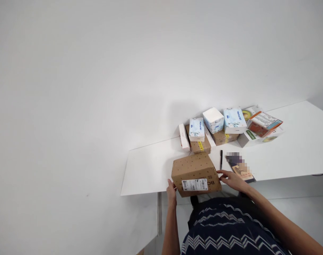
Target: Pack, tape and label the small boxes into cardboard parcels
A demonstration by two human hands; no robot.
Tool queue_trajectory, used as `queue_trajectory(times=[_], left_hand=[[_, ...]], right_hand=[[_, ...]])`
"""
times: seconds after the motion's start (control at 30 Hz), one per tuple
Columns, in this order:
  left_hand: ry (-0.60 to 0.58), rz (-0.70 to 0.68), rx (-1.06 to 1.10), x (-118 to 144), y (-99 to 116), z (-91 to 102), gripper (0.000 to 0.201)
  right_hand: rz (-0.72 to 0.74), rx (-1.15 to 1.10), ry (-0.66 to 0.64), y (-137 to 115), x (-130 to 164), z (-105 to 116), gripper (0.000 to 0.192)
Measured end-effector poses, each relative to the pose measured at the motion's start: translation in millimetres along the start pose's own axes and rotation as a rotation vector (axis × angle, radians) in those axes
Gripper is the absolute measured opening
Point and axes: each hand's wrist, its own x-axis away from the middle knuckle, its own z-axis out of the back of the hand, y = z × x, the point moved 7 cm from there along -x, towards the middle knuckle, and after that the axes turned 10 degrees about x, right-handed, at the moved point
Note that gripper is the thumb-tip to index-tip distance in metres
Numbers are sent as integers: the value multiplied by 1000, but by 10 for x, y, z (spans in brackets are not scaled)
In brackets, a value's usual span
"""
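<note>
A brown cardboard box (191,164) with dark dots and a white shipping label (194,185) is held between my two hands at the front edge of the table. It is tilted, with its labelled side facing me. My left hand (171,192) grips its left side near the lower corner, the fingers partly hidden behind it. On the right side, the fingers of my right hand (231,180) hold the edge of the box. A black pen (221,160) and a dark booklet with a tan picture (242,171) lie just beyond my right hand.
Along the wall on the white table (148,166) stand several tissue packs (196,128), resting on brown boxes (225,138). A slim white box (184,137) is at their left. Avocado-printed cartons (246,139) and an orange-and-red package (264,124) are piled at the right.
</note>
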Motion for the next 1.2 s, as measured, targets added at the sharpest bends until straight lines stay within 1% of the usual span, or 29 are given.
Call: queue_trajectory(times=[0.13, 0.3, 0.43, 0.57, 0.7, 0.9, 1.0, 1.1, 1.2], left_hand=[[0, -23, -12, 11, 46, 4, 88], [-3, 26, -21, 59, 73, -44, 88], [22, 30, 10, 100, 119, -67, 88], [47, -6, 8, 114, 197, -60, 87], [70, -63, 43, 110, 290, -31, 85], [84, -70, 101, 108, 370, -21, 86], [67, -46, 107, 110, 369, -49, 88], [24, -24, 110, 113, 340, -108, 89], [31, -11, 104, 124, 300, -134, 88]], right_hand=[[-17, -39, 46, -10, -10, 32, 52], [-54, -152, 77, -53, 10, 104, 55], [-64, -192, 106, -86, 25, 171, 54], [-43, -236, 107, -152, 48, 237, 58], [-34, -273, 109, -258, 107, 353, 61], [-12, -355, 156, -337, 152, 506, 65], [-8, -392, 170, -312, 125, 497, 65], [1, -449, 168, -259, 64, 395, 66], [23, -494, 201, -211, 8, 288, 65]])
